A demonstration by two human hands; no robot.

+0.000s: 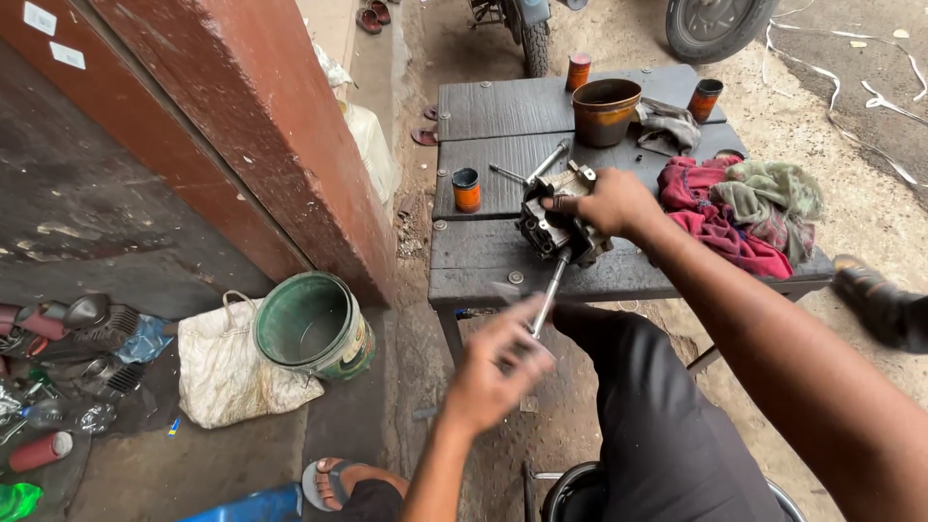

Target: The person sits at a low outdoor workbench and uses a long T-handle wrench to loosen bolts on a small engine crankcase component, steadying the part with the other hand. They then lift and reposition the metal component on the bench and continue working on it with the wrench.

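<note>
My right grip (607,201) is closed over the top of the grey engine block (558,227), which sits at the near edge of the tabletop (483,259). Just below it, my left grip (495,372), blurred, wraps the metal tool shaft (549,295) running up into the block.

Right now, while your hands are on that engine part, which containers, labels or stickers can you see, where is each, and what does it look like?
Two white stickers: small rectangles, upper left, on the dark wall.
Green bucket: round, on the ground left of the bench, with a pale label band.
Orange can: small cylinder on the bench, left of the engine part.
Two more orange cans: at the bench's far edge, flanking a rusty brown pot.
No screens.
</note>
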